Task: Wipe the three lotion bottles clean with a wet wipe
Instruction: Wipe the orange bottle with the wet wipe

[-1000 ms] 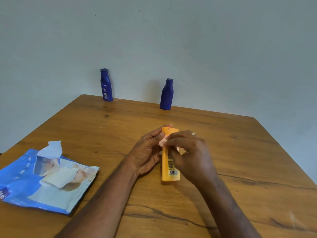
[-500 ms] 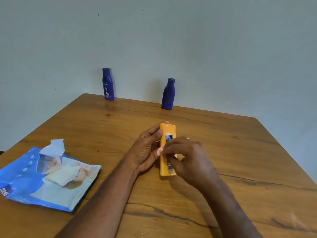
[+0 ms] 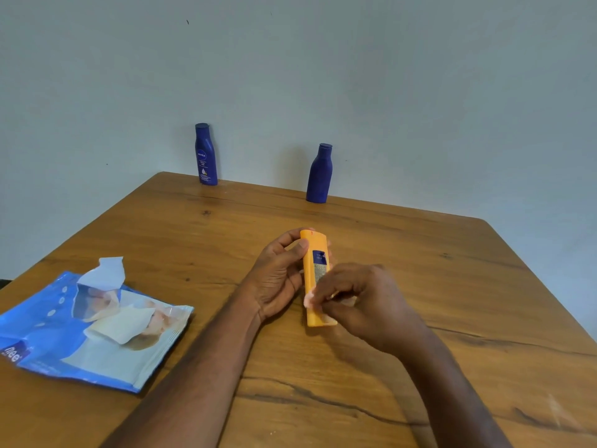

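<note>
The orange bottle (image 3: 316, 279) stands between the hands: left hand (image 3: 278, 279) grips it, right hand (image 3: 365, 302) pinches a wipe (image 3: 309, 298) against it.

The right hand (image 3: 365, 305) hides most of the wet wipe (image 3: 309, 299) and the orange bottle's (image 3: 315, 279) lower side.

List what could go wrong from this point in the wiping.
1. The right hand pinches only a small wad of wipe; it may slip out or miss parts of the orange bottle.
2. The left hand holds the orange bottle near its top only, so hard rubbing low down could twist it loose.
3. The two blue bottles stand at the table's far edge; a careless reach might tip them.
</note>
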The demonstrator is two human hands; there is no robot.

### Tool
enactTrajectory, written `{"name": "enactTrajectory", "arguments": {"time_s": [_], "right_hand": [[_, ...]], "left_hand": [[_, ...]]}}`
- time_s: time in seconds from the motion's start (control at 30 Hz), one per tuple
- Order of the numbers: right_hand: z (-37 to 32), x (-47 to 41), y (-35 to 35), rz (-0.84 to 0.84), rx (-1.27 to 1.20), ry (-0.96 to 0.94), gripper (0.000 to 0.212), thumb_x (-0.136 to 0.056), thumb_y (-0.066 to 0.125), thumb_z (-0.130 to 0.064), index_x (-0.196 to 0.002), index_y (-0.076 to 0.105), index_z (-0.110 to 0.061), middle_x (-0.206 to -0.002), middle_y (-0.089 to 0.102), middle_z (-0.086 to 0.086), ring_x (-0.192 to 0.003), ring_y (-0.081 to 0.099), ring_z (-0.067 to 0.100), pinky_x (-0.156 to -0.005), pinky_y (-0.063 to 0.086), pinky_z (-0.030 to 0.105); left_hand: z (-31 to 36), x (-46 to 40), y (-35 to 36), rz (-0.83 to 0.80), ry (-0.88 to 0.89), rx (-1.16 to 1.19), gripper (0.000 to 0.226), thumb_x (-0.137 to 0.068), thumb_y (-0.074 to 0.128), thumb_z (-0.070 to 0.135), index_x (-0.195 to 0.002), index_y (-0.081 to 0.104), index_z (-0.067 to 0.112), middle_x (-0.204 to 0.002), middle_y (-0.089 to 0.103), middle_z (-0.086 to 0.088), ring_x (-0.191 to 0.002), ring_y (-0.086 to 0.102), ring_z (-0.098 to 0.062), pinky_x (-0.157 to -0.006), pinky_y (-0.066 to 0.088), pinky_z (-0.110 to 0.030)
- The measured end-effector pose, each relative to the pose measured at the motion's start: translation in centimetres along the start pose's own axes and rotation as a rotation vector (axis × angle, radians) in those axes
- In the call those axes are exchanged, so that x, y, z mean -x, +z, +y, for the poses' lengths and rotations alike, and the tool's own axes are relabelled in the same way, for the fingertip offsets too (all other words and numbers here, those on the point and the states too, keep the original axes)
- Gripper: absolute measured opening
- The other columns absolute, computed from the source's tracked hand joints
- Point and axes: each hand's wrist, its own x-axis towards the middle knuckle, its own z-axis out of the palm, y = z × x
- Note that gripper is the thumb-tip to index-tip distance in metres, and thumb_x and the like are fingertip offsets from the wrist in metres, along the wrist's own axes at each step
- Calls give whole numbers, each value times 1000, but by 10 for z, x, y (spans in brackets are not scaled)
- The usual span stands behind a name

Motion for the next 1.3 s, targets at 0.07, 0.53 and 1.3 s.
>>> {"name": "enactTrajectory", "arguments": {"time_s": [0.07,0.53,1.3], "right_hand": [[8,5,-12,-156,-8,59,15,-85,77,-10,-92,79,-22,-100,73,-12,-100,68,5,-83,59,29],[18,6,-13,-178,-147,157,10,-82,80,-6,-87,79,-15,-99,74,-5,-100,70,10,-86,60,35],[4,1,6,59,-51,269,21,-85,78,-16,-102,77,-28,-110,72,-14,-105,64,-7,-87,56,17]], "left_hand": [[1,-1,-1,16,17,-2,51,-88,63,9,-138,52,6,-133,62,-26,-123,62,-38,-105,48,-57],[2,-1,-1,72,59,4,55,-87,66,9,-140,50,7,-130,63,-26,-110,70,-35,-98,53,-57],[-3,-6,0,251,123,-468,17,-90,71,19,-102,76,8,-118,71,-8,-106,68,-24,-81,60,-36]]}}
